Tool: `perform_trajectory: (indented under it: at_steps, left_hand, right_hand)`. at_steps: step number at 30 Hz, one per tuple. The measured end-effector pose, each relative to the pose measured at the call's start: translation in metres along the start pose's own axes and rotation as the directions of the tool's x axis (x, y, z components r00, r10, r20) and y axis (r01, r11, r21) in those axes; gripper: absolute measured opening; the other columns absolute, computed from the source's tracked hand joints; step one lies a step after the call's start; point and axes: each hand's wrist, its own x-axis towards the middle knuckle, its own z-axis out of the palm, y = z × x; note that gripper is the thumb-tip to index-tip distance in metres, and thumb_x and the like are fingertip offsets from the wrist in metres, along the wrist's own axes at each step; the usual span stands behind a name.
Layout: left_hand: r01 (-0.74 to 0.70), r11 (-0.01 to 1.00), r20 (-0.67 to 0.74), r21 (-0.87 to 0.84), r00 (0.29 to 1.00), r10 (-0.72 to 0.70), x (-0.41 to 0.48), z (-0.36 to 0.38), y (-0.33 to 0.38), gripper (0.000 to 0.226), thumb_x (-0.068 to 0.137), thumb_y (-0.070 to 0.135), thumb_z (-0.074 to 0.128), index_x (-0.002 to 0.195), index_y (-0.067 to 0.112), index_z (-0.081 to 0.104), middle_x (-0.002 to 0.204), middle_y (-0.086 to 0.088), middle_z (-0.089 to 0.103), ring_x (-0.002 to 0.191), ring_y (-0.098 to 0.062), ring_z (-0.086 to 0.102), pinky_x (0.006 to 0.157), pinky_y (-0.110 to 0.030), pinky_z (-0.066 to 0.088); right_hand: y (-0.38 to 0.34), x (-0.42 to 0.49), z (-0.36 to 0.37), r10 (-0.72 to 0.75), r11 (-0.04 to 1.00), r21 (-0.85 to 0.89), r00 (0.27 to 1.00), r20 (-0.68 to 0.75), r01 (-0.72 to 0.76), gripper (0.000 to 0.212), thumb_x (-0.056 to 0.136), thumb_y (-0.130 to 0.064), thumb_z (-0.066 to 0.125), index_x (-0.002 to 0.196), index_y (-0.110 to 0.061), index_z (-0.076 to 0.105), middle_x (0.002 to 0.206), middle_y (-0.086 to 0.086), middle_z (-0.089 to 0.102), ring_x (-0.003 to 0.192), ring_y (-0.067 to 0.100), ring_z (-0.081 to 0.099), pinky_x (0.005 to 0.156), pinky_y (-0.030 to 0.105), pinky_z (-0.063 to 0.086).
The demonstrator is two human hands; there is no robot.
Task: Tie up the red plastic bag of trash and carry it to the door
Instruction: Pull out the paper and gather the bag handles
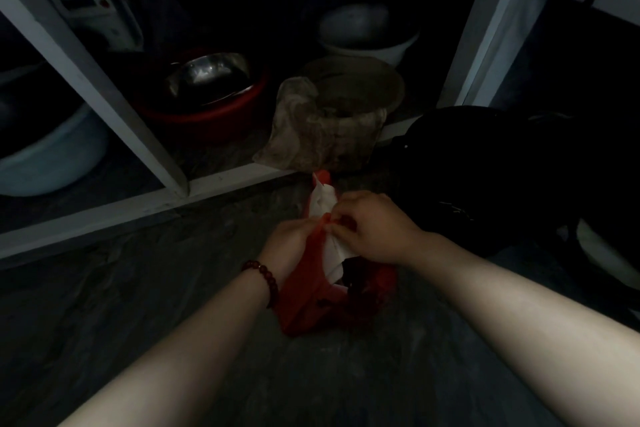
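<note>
Your left hand [289, 243] and right hand [372, 229] both pinch the bag [311, 298] top, fingers curled; white paper [325, 204], probably, pokes out.

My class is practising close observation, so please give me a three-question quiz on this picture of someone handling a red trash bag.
1. True or false: the red bag sits on a table.
2. Which wrist wears the bead bracelet? A left, B right, C neither.
3. Fill in: white ____ sticks out of the bag's mouth.
Key: 1 false; 2 A; 3 paper.
</note>
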Motion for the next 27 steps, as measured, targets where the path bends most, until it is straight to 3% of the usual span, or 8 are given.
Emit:
perform_trajectory:
  at_steps: [8, 12, 14, 17, 21, 24, 27]
  left_hand:
    - [-0.104, 0.993, -0.114, 0.048, 0.987, 0.109, 0.008, 0.003, -0.008, 0.02, 0.088, 0.009, 0.055, 0.079, 0.026, 0.061, 0.085, 0.006, 0.063, 0.08, -0.007, 0.057, 0.065, -0.019, 0.041]
    - [-0.037, 0.999, -0.139, 0.015, 0.989, 0.039, 0.009, 0.001, -0.01, 0.022, 0.086, 0.003, 0.057, 0.076, 0.023, 0.057, 0.073, 0.004, 0.063, 0.065, -0.008, 0.06, 0.053, -0.017, 0.047]
    - [0.014, 1.0, -0.125, -0.017, 0.992, -0.016, 0.008, -0.002, -0.009, 0.019, 0.084, 0.003, 0.06, 0.075, 0.019, 0.058, 0.064, 0.004, 0.065, 0.055, -0.007, 0.064, 0.047, -0.017, 0.049]
    - [0.112, 0.99, -0.058, -0.091, 0.991, -0.117, 0.009, -0.011, -0.005, 0.005, 0.083, 0.007, 0.063, 0.088, 0.008, 0.063, 0.08, -0.007, 0.068, 0.069, -0.014, 0.066, 0.054, -0.025, 0.051]
    - [0.181, 0.967, -0.014, -0.177, 0.982, -0.187, 0.01, -0.018, -0.007, 0.026, 0.088, 0.01, 0.057, 0.112, 0.001, 0.057, 0.093, -0.01, 0.067, 0.082, -0.019, 0.065, 0.059, -0.028, 0.051]
    - [0.164, 0.98, -0.09, -0.109, 0.981, -0.174, 0.012, -0.015, -0.008, 0.023, 0.088, 0.011, 0.058, 0.109, 0.002, 0.055, 0.093, -0.009, 0.065, 0.083, -0.02, 0.062, 0.063, -0.031, 0.05]
    - [0.133, 0.991, -0.188, 0.001, 0.974, -0.13, 0.013, -0.014, -0.008, 0.006, 0.087, 0.014, 0.06, 0.088, 0.012, 0.054, 0.084, -0.006, 0.06, 0.076, -0.018, 0.057, 0.064, -0.03, 0.047]
  right_hand:
    - [0.001, 0.005, 0.006, 0.05, 0.996, 0.063, 0.994, 0.093, -0.056, 0.026, 0.093, -0.027, 0.045, 0.081, -0.006, 0.055, 0.089, 0.011, 0.058, 0.081, 0.026, 0.056, 0.072, 0.041, 0.048]
    - [0.002, 0.007, 0.005, 0.047, 0.993, 0.102, 0.987, 0.154, -0.063, 0.026, 0.091, -0.026, 0.05, 0.075, -0.007, 0.055, 0.079, 0.007, 0.054, 0.074, 0.022, 0.054, 0.068, 0.038, 0.047]
    - [0.003, 0.008, 0.002, 0.042, 0.99, 0.124, 0.984, 0.171, -0.064, 0.028, 0.09, -0.024, 0.053, 0.074, -0.002, 0.056, 0.076, 0.013, 0.056, 0.07, 0.022, 0.053, 0.066, 0.039, 0.045]
    - [0.007, 0.005, -0.003, 0.034, 0.981, 0.181, 0.984, 0.175, -0.066, 0.029, 0.089, -0.022, 0.055, 0.071, 0.001, 0.058, 0.074, 0.017, 0.06, 0.065, 0.02, 0.052, 0.063, 0.038, 0.046]
    - [0.017, -0.001, -0.008, 0.091, 0.973, 0.188, 0.972, 0.217, -0.133, 0.033, 0.088, -0.026, 0.057, 0.057, -0.015, 0.05, 0.059, -0.002, 0.051, 0.057, 0.011, 0.047, 0.06, 0.034, 0.045]
    - [0.02, -0.003, -0.01, 0.115, 0.962, 0.216, 0.965, 0.237, -0.167, 0.038, 0.086, -0.025, 0.058, 0.051, -0.021, 0.044, 0.055, -0.006, 0.047, 0.053, 0.009, 0.045, 0.058, 0.033, 0.044]
    - [0.021, -0.005, -0.012, 0.097, 0.964, 0.215, 0.961, 0.261, -0.156, 0.038, 0.086, -0.023, 0.059, 0.052, -0.019, 0.043, 0.053, -0.006, 0.045, 0.052, 0.008, 0.043, 0.058, 0.03, 0.042]
